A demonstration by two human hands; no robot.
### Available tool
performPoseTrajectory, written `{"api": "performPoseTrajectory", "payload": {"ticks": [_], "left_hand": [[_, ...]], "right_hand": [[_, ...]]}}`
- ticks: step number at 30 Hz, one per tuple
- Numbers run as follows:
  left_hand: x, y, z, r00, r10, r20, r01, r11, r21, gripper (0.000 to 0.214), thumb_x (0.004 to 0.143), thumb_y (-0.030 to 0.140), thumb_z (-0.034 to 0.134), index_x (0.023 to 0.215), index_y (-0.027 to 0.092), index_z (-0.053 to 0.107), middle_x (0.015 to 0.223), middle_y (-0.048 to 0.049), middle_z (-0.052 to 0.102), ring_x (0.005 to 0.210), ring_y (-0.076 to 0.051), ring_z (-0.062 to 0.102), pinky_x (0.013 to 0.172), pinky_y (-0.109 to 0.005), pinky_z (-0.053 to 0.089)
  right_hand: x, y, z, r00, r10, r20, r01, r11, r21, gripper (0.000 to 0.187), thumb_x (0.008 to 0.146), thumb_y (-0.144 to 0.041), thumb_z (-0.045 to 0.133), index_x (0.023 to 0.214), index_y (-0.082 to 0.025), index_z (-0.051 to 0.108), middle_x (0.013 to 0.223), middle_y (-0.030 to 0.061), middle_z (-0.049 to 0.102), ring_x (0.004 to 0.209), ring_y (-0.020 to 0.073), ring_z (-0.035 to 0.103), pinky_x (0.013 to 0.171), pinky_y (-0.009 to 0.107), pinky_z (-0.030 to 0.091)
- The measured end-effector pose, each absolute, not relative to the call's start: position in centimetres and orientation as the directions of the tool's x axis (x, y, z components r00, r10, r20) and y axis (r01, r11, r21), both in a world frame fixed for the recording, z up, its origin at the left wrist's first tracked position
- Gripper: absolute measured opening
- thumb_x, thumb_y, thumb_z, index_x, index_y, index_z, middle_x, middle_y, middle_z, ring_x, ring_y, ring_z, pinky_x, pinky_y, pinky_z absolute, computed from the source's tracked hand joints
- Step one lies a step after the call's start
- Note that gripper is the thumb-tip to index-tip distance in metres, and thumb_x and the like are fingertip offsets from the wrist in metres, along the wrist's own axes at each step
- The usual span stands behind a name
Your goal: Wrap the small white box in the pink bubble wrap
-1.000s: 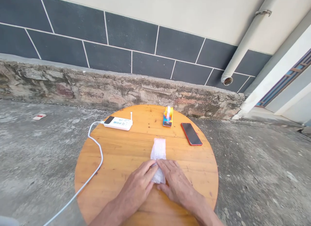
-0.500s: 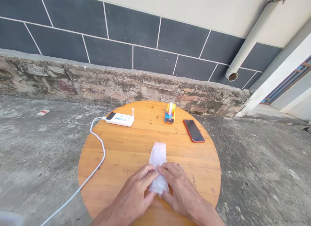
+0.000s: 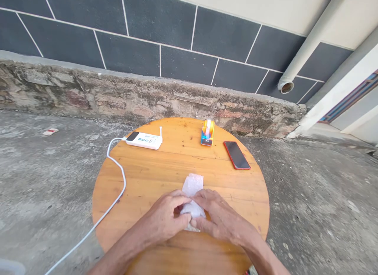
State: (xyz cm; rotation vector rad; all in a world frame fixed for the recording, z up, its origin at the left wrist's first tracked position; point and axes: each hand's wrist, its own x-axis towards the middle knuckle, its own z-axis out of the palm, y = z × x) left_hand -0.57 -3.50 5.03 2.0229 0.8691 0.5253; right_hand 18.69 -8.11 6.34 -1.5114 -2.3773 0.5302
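A whitish, translucent piece of bubble wrap [image 3: 193, 183] lies near the front of the round wooden table, its far end flat. My left hand [image 3: 165, 216] grips it from the left, thumb at the near part and fingers curled over the middle. From the opposite side my right hand [image 3: 217, 214] pinches it in the same way. The fingertips of both hands nearly meet over the strip. Its near part looks folded or bunched between the thumbs; whether anything is inside cannot be seen.
On the wooden table [image 3: 141, 180] are a white power bank [image 3: 146, 141] with a white cable [image 3: 119, 170] running off the left edge, a yellow-and-blue tape dispenser [image 3: 207, 134], and a red-edged phone [image 3: 237, 155]. A stone-based wall [image 3: 132, 97] stands behind.
Both thumbs have moved forward along the bubble wrap, and its near part now looks more folded. The fingers have closed in on it. My view has shifted slightly.
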Motion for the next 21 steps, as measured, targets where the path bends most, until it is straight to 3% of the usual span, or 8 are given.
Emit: {"api": "performPoseTrajectory", "payload": {"ticks": [4, 10, 15, 19, 21], "left_hand": [[-0.4, -2.9, 4.8, 0.681, 0.732, 0.009, 0.405, -0.387, 0.829, 0.016, 0.075, 0.015, 0.049, 0.072, 0.019, 0.064, 0.073, 0.0017, 0.057, 0.068, -0.014, 0.052, 0.062, -0.022, 0.036], [-0.4, -2.4, 4.2, 0.665, 0.747, -0.009, 0.413, -0.358, 0.837, 0.015, 0.076, 0.018, 0.049, 0.068, 0.018, 0.062, 0.069, 0.0023, 0.054, 0.063, -0.013, 0.047, 0.055, -0.022, 0.031], [-0.3, -2.3, 4.2, 0.656, 0.755, -0.031, 0.439, -0.347, 0.828, 0.015, 0.076, 0.02, 0.049, 0.066, 0.017, 0.06, 0.067, 0.0026, 0.052, 0.062, -0.013, 0.046, 0.056, -0.022, 0.032], [-0.3, -2.5, 4.1, 0.65, 0.759, -0.029, 0.444, -0.349, 0.825, 0.017, 0.077, 0.018, 0.048, 0.071, 0.018, 0.065, 0.07, 0.0015, 0.056, 0.064, -0.014, 0.049, 0.057, -0.022, 0.035], [-0.5, -2.8, 3.9, 0.639, 0.769, -0.012, 0.422, -0.337, 0.841, 0.019, 0.077, 0.02, 0.051, 0.087, 0.019, 0.067, 0.077, 0.0003, 0.06, 0.069, -0.015, 0.052, 0.06, -0.023, 0.038]], "right_hand": [[18.9, -7.6, 6.2, -0.444, 0.896, -0.015, 0.799, 0.388, -0.459, 0.018, 0.09, -0.037, 0.051, 0.092, -0.021, 0.06, 0.092, 0.0025, 0.057, 0.083, 0.0183, 0.053, 0.075, 0.031, 0.044], [18.8, -7.9, 5.8, -0.399, 0.916, 0.041, 0.797, 0.369, -0.479, 0.021, 0.091, -0.039, 0.052, 0.104, -0.023, 0.059, 0.094, 0.0026, 0.063, 0.086, 0.0203, 0.054, 0.08, 0.033, 0.041], [18.1, -9.5, 5.0, -0.308, 0.949, 0.062, 0.827, 0.3, -0.476, 0.048, 0.079, -0.045, 0.067, 0.119, -0.024, 0.051, 0.098, 0.0049, 0.064, 0.088, 0.0241, 0.054, 0.079, 0.036, 0.039], [17.6, -9.8, 4.4, -0.254, 0.963, 0.089, 0.851, 0.266, -0.454, 0.05, 0.07, -0.026, 0.076, 0.114, -0.024, 0.053, 0.1, 0.0037, 0.064, 0.091, 0.0248, 0.053, 0.081, 0.036, 0.037], [17.5, -9.6, 4.3, -0.254, 0.962, 0.095, 0.839, 0.269, -0.473, 0.043, 0.071, -0.021, 0.073, 0.109, -0.024, 0.055, 0.098, 0.0024, 0.064, 0.09, 0.0234, 0.054, 0.081, 0.035, 0.036]]}}
